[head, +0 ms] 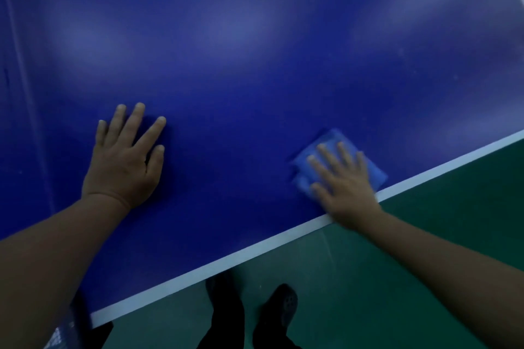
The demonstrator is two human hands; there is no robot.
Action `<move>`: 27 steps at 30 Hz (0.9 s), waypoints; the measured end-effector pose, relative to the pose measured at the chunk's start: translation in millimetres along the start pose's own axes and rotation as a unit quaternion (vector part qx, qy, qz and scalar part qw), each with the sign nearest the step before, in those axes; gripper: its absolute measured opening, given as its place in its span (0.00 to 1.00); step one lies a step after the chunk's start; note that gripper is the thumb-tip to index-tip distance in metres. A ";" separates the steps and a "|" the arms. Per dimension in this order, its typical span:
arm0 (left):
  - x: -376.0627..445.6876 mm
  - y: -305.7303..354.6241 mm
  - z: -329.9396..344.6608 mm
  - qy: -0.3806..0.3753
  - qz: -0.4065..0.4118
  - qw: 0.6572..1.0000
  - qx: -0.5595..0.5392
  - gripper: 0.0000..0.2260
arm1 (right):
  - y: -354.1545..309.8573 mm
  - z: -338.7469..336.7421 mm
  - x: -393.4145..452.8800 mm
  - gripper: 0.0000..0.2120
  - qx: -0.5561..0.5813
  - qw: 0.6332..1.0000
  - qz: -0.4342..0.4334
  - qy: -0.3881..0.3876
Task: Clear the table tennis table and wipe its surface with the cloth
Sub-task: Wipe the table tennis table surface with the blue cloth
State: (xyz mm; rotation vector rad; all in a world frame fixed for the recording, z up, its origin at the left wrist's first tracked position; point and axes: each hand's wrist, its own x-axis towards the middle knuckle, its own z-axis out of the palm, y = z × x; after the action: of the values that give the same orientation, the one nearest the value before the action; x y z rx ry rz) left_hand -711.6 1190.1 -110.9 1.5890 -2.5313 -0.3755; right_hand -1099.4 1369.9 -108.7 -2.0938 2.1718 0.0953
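Our left hand rests spread flat on the bare blue surface, bracing us. Our right hand, fingers spread, presses the folded blue cloth beside the white edge line. Clearing looks done; wiping seems underway.

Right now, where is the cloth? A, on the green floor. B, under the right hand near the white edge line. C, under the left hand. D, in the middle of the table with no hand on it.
B: the right hand lies flat on the cloth beside the table's white edge line.
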 end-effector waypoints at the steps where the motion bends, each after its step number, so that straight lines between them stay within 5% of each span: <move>1: 0.7 -0.7 0.6 -0.004 0.002 1.000 0.001 0.27 | 26.8 -4.0 6.8 0.30 0.001 0.996 0.090 -0.004; 4: 0.4 -1.0 1.5 -0.009 0.002 1.000 0.003 0.27 | 56.9 -18.0 34.4 0.30 0.079 0.931 0.355 0.023; 6: 1.2 -0.8 0.4 -0.008 -0.001 1.000 0.005 0.27 | 25.0 -19.9 53.4 0.28 0.107 0.894 0.433 0.049; 8: 1.4 1.5 0.1 -0.009 -0.004 1.000 0.005 0.28 | -26.7 -9.3 47.4 0.27 0.085 0.929 0.355 0.063; 10: -0.1 2.7 -1.0 -0.009 -0.009 1.000 0.008 0.27 | -66.0 1.5 14.2 0.27 0.049 0.993 0.099 0.032; 12: -0.1 4.2 0.0 -0.006 -0.005 1.000 0.009 0.27 | -39.3 0.5 -3.9 0.27 0.014 0.997 -0.077 -0.014; 13: 0.9 4.6 0.0 -0.004 -0.004 1.000 0.008 0.27 | -9.9 -0.2 -1.6 0.27 -0.001 0.998 -0.067 -0.017; 15: 1.8 4.5 -0.4 -0.006 -0.005 1.000 0.005 0.27 | 47.3 -6.4 11.0 0.29 0.005 0.993 0.122 -0.007; 17: 0.4 4.0 -0.2 -0.008 -0.008 1.000 0.007 0.27 | 75.4 -15.6 22.9 0.28 0.071 0.929 0.362 0.015; 19: 0.9 4.5 -0.2 -0.005 -0.008 1.000 0.007 0.27 | 49.0 -14.3 27.1 0.28 0.096 0.894 0.435 0.041; 20: 2.3 4.6 -1.0 -0.006 -0.008 1.000 0.007 0.27 | 25.4 -9.8 23.9 0.28 0.084 0.911 0.400 0.050; 22: 2.0 4.5 -2.5 -0.012 -0.006 1.000 0.008 0.27 | -21.9 0.7 2.8 0.28 0.054 0.974 0.215 0.044; 24: 1.6 4.3 -2.9 -0.011 -0.006 1.000 0.012 0.27 | -32.8 5.1 -15.3 0.27 0.015 0.999 0.035 0.004; 25: 1.7 4.6 -2.7 -0.010 -0.005 1.000 0.012 0.27 | -19.3 1.6 -10.0 0.28 0.011 1.000 -0.004 -0.013; 27: 3.6 4.6 -2.6 -0.007 -0.006 1.000 0.010 0.27 | 17.0 -4.4 14.3 0.29 0.008 0.998 0.066 -0.012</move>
State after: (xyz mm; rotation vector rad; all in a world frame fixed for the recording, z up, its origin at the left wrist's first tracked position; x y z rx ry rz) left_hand -716.5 1188.4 -107.2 1.6141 -2.5458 -0.3664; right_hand -1117.0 1355.9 -106.9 -1.9291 2.2868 0.1158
